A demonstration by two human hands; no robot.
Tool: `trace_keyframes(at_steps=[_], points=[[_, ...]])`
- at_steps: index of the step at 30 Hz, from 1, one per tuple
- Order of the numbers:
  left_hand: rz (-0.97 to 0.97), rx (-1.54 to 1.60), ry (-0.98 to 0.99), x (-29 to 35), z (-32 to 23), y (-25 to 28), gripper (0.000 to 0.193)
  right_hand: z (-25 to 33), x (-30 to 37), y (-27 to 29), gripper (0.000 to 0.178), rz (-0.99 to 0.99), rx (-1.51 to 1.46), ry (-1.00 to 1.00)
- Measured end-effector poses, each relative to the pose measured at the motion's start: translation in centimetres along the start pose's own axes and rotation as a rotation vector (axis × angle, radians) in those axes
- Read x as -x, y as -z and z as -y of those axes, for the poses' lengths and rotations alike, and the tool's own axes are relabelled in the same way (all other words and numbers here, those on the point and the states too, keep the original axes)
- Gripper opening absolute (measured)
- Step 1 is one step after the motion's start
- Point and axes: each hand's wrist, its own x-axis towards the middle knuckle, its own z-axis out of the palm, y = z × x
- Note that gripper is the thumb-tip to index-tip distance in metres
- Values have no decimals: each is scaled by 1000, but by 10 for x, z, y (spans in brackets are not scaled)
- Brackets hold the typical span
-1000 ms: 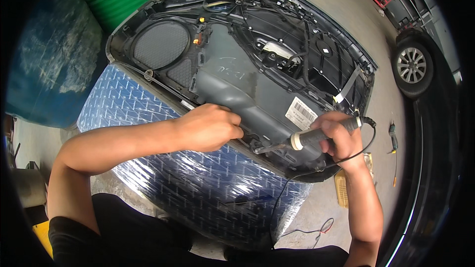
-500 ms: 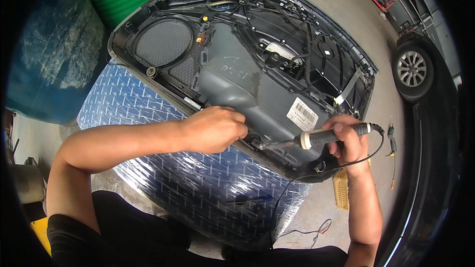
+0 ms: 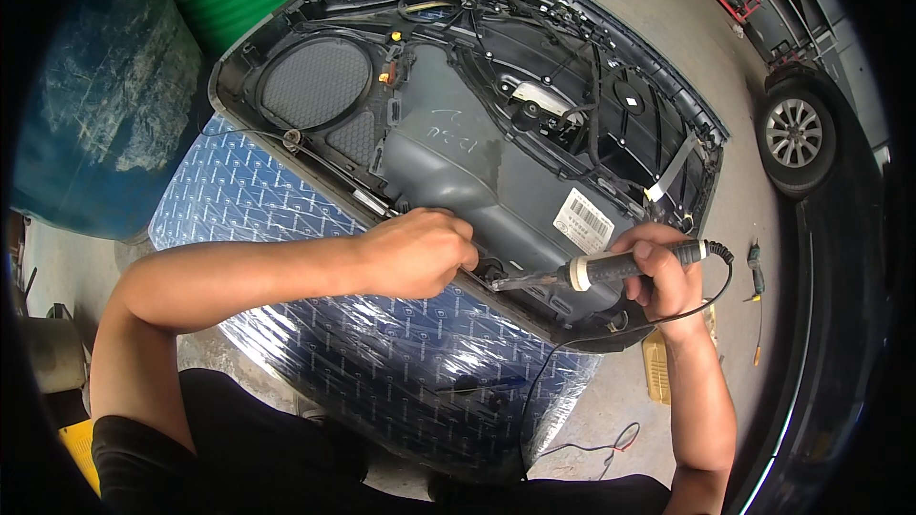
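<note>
Black door panel [image 3: 439, 148] lies on blue surface [image 3: 258, 191]; right hand [image 3: 665, 277] clasps corded tool [image 3: 606, 272], tip [image 3: 515, 281] at near edge; left hand [image 3: 425, 253] curls close, hold unclear: best kept off the tip.

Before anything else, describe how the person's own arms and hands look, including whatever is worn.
The left hand and right hand are bare, with no glove or watch visible. A short black sleeve shows on the left side; none shows on the right.

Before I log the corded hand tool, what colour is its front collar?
Cream; the collar shows best in the head view.
</note>
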Motion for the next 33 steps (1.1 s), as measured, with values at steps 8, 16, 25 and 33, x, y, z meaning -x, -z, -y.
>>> trace_keyframes(at_steps=[8,16,25,33], points=[[-13,0,51,-1,-2,3,18,-2,-1,-1,28,27,5,7],[60,-97,85,0,-5,10,11,-1,-1,-3,26,58,10,27],[13,-239,-37,5,-5,18,10,4,0,-4,26,58,25,24],[15,-283,-62,4,-6,20,8,6,1,-5,26,49,36,35]])
